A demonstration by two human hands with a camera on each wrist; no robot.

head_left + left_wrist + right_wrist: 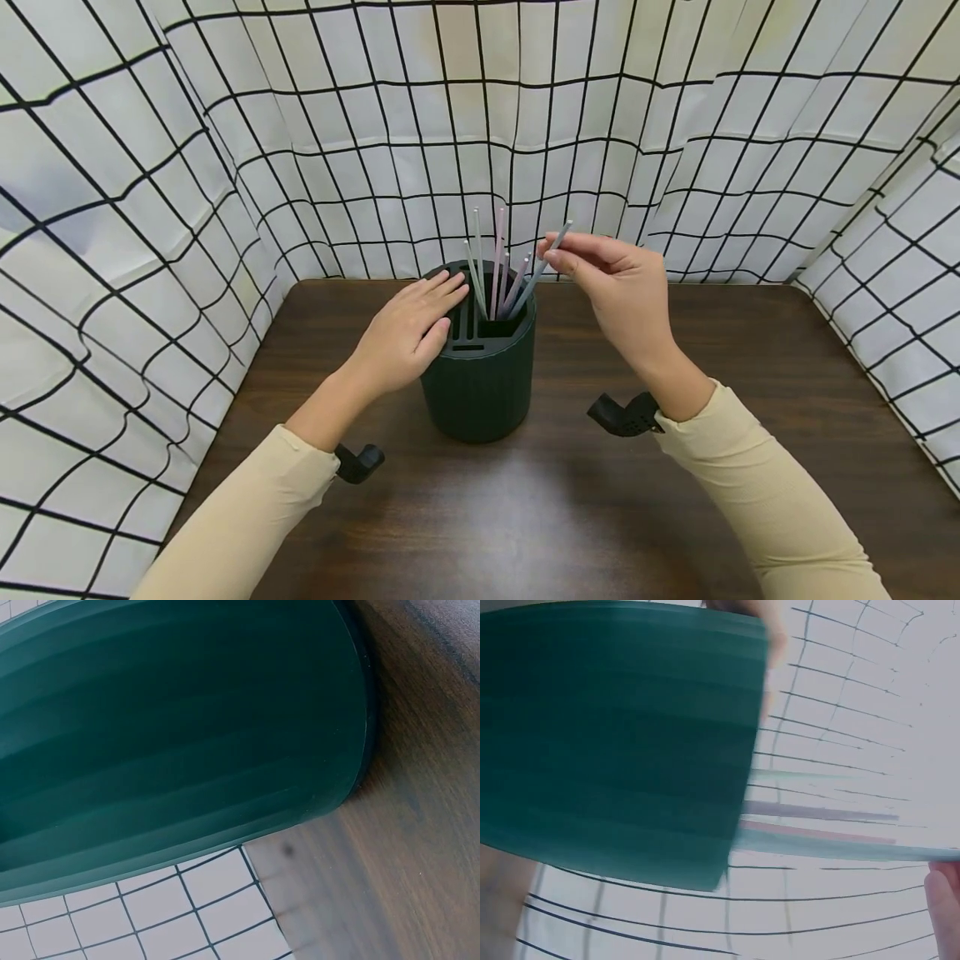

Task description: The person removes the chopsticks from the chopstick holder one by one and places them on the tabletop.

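Observation:
A dark green round holder [477,396] with slots and a larger opening in its top stands upright on the table. My left hand [401,337] rests on its top at the left, fingers extended over the slots. Between thumb and fingertips, my right hand [626,292] pinches the upper end of a blue-grey straw [546,265], which leans right with its lower end inside the opening. Several other thin straws, among them a pink straw [499,250] and a pale green one [477,242], stand beside it. The holder's ribbed side [187,735] fills much of the left wrist view.
The holder sits on a dark brown wooden table [465,525]. White cloth walls [600,117] with a black grid rise behind it and at both sides. Black wrist cameras [626,415] hang at both sleeves.

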